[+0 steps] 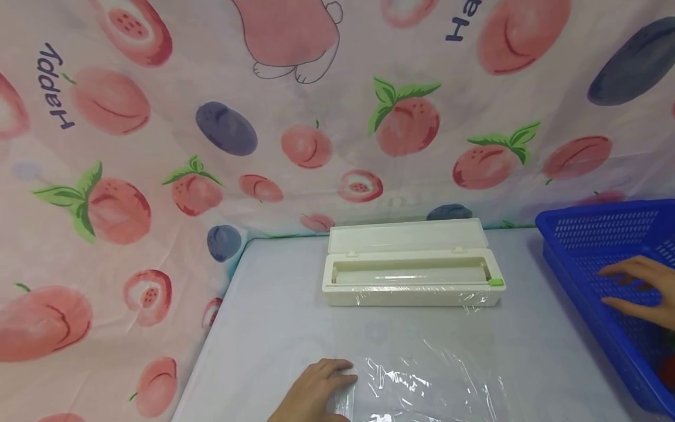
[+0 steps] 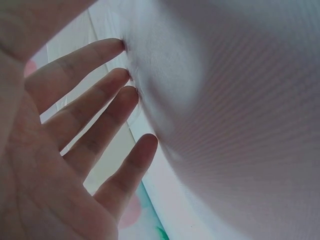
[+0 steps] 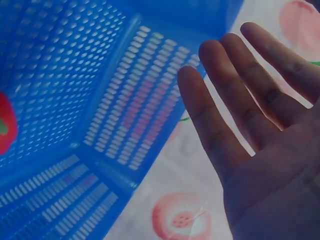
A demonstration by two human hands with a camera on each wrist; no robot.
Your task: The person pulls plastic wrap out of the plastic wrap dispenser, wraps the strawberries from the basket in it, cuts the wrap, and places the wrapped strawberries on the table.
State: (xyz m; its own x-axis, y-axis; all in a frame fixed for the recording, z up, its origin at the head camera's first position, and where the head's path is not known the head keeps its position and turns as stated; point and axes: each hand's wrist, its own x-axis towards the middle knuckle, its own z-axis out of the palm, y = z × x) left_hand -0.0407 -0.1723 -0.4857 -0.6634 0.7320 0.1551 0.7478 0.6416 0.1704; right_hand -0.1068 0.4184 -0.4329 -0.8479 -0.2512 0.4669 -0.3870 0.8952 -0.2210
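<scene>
That sheet of cling film [image 1: 422, 381] on the grey table [image 1: 274, 293] looks super thin, floppy and clingy, so I'd guess it weighs nothing and wrinkles or sticks to itself if you grab the middle; best held at an edge or corner. It's clear, shiny and crinkled, lying flat in front of the open cream cling film dispenser [image 1: 411, 272]. The left hand [image 1: 316, 390] presses its left edge down, fingers straight and slightly spread. The right hand [image 1: 640, 290] hangs over the blue plastic basket [image 1: 580, 234], fingers straight and loosely together, holding nothing.
</scene>
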